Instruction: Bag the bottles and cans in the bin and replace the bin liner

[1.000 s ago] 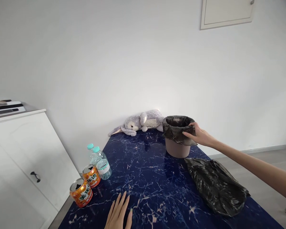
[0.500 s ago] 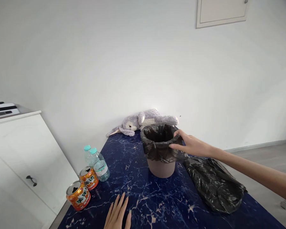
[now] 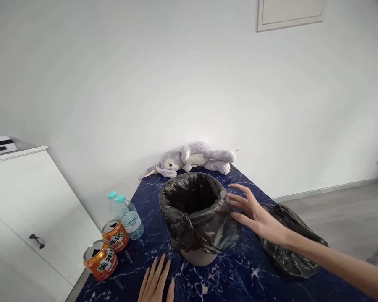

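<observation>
A greyish-brown trash can [image 3: 199,257] stands on the blue marbled table, lined with a black trash bag [image 3: 204,226] folded over its rim. At the can's right side is my right hand [image 3: 250,209], fingers spread and apart, close to the bag; whether the fingertips touch it I cannot tell. My left hand [image 3: 156,281] lies flat on the table at the near edge of view, fingers stretched out, holding nothing. Partly behind my right forearm lies a crumpled black plastic bag [image 3: 290,256].
Two opened orange drink cans [image 3: 101,262] stand at the table's left edge beside clear plastic bottles [image 3: 132,222] with teal caps. A grey plush rabbit [image 3: 192,157] lies at the far end against the wall. A white cabinet [image 3: 34,201] is on the left.
The lined trash can has come nearer and a little to the left. My right hand has let go of its rim and opened. My left hand has stayed in place.
</observation>
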A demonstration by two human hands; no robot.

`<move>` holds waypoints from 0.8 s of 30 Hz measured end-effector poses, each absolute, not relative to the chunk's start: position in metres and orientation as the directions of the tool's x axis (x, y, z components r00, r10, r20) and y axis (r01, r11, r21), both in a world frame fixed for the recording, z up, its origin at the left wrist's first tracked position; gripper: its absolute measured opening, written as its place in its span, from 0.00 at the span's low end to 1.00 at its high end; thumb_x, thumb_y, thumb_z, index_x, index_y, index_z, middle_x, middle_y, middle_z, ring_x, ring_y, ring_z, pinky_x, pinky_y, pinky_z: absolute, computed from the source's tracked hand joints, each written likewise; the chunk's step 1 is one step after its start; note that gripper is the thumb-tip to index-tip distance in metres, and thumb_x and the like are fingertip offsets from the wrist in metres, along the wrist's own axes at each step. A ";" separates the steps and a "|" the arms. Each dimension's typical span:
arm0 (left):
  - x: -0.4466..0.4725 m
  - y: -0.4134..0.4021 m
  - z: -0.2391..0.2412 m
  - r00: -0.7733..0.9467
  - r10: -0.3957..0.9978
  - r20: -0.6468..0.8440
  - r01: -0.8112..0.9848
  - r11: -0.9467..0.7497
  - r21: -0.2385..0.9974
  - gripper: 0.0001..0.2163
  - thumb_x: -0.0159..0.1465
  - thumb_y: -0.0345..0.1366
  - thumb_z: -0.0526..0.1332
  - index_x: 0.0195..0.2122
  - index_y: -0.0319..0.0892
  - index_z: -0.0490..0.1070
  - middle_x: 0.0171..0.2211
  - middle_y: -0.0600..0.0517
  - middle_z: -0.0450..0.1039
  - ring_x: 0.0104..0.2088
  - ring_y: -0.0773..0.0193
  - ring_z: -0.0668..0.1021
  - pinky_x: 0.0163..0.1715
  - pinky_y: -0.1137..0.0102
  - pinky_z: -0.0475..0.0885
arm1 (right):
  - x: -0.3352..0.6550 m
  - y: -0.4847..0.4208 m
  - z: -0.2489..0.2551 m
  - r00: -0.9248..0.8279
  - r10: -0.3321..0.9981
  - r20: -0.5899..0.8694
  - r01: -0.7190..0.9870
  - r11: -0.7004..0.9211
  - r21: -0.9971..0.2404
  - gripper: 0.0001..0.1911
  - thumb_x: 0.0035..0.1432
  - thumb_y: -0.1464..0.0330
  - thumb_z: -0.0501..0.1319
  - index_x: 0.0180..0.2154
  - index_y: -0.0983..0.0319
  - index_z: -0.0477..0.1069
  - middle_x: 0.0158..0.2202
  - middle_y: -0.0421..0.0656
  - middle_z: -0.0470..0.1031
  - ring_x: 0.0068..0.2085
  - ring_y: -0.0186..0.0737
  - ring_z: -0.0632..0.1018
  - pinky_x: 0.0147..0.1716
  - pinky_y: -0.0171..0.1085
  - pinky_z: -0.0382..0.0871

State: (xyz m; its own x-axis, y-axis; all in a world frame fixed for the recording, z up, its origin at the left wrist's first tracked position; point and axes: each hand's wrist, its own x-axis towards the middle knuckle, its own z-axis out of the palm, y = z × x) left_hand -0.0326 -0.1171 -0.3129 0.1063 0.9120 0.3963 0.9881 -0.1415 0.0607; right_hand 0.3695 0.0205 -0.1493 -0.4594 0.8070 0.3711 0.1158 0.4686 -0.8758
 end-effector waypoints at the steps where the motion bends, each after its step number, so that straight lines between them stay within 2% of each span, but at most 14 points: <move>1: -0.032 -0.117 -0.313 0.112 0.908 0.403 0.988 -0.147 0.056 0.29 0.75 0.46 0.56 0.75 0.67 0.49 0.72 0.59 0.62 0.67 0.45 0.73 0.60 0.47 0.78 | 0.369 0.022 -0.171 -0.427 0.831 0.358 0.091 0.433 -0.897 0.36 0.73 0.53 0.54 0.73 0.48 0.38 0.74 0.54 0.59 0.70 0.52 0.69 0.64 0.56 0.70; 4: -0.029 -0.119 -0.308 0.126 0.907 0.401 0.988 -0.153 0.036 0.28 0.75 0.47 0.56 0.75 0.65 0.53 0.72 0.58 0.63 0.66 0.44 0.74 0.59 0.48 0.79 | 0.362 0.022 -0.234 -0.358 0.885 0.299 0.228 0.393 -0.891 0.28 0.75 0.53 0.49 0.71 0.53 0.52 0.72 0.53 0.63 0.71 0.51 0.68 0.69 0.56 0.64; 6: -0.026 -0.121 -0.296 0.142 0.910 0.389 0.987 -0.162 0.020 0.25 0.74 0.49 0.56 0.72 0.62 0.62 0.68 0.56 0.69 0.64 0.45 0.77 0.56 0.51 0.82 | 0.358 0.019 -0.264 -0.343 0.900 0.269 0.404 0.400 -0.823 0.29 0.75 0.53 0.48 0.71 0.56 0.56 0.72 0.53 0.64 0.73 0.52 0.64 0.72 0.56 0.59; 8: -0.025 -0.120 -0.270 0.142 0.897 0.419 0.987 -0.160 0.009 0.21 0.73 0.50 0.57 0.65 0.60 0.73 0.62 0.55 0.78 0.58 0.47 0.82 0.51 0.54 0.84 | 0.353 0.015 -0.280 -0.391 0.878 0.275 0.514 0.456 -0.727 0.30 0.75 0.52 0.49 0.71 0.58 0.59 0.72 0.52 0.64 0.74 0.54 0.62 0.73 0.56 0.56; 10: -0.025 -0.114 -0.230 0.095 0.841 0.533 0.992 -0.123 0.016 0.16 0.73 0.49 0.57 0.56 0.57 0.79 0.55 0.53 0.83 0.53 0.49 0.85 0.49 0.56 0.84 | 0.349 0.010 -0.284 -0.450 0.844 0.290 0.560 0.520 -0.645 0.30 0.76 0.53 0.48 0.71 0.58 0.61 0.72 0.51 0.63 0.74 0.53 0.61 0.74 0.55 0.56; 12: -0.027 -0.103 -0.180 0.068 0.749 0.659 0.994 -0.111 0.023 0.15 0.74 0.47 0.56 0.54 0.52 0.78 0.53 0.50 0.83 0.53 0.50 0.84 0.55 0.55 0.79 | 0.347 0.007 -0.281 -0.478 0.824 0.303 0.589 0.557 -0.586 0.29 0.77 0.55 0.47 0.70 0.58 0.61 0.72 0.51 0.64 0.74 0.53 0.61 0.73 0.54 0.58; 14: -0.033 -0.087 -0.131 0.105 0.637 0.764 0.992 -0.119 -0.038 0.15 0.75 0.46 0.54 0.53 0.47 0.76 0.49 0.46 0.83 0.52 0.49 0.82 0.57 0.52 0.75 | 0.344 0.005 -0.278 -0.487 0.812 0.322 0.609 0.580 -0.541 0.28 0.77 0.56 0.46 0.70 0.60 0.62 0.71 0.52 0.65 0.73 0.53 0.63 0.72 0.54 0.59; 17: -0.050 -0.057 -0.080 0.123 0.584 0.803 0.989 -0.007 -0.146 0.19 0.76 0.47 0.50 0.54 0.41 0.74 0.52 0.41 0.80 0.55 0.43 0.79 0.58 0.49 0.71 | 0.342 0.004 -0.277 -0.504 0.787 0.355 0.616 0.616 -0.491 0.27 0.77 0.59 0.47 0.69 0.60 0.64 0.70 0.53 0.67 0.72 0.54 0.66 0.72 0.56 0.60; 22: -0.080 -0.021 -0.076 0.129 0.693 0.710 0.964 0.079 -0.252 0.27 0.76 0.46 0.43 0.62 0.32 0.68 0.58 0.33 0.77 0.60 0.36 0.76 0.54 0.47 0.72 | 0.342 0.003 -0.280 -0.508 0.765 0.396 0.619 0.644 -0.449 0.25 0.77 0.63 0.48 0.69 0.61 0.64 0.69 0.54 0.68 0.71 0.52 0.67 0.71 0.56 0.61; 24: -0.081 -0.019 -0.084 0.117 0.703 0.701 0.965 0.087 -0.249 0.26 0.76 0.46 0.44 0.63 0.34 0.68 0.60 0.35 0.76 0.58 0.37 0.78 0.51 0.50 0.74 | 0.341 0.004 -0.281 -0.513 0.754 0.410 0.620 0.656 -0.430 0.24 0.76 0.65 0.48 0.68 0.62 0.64 0.68 0.54 0.69 0.71 0.51 0.68 0.72 0.56 0.61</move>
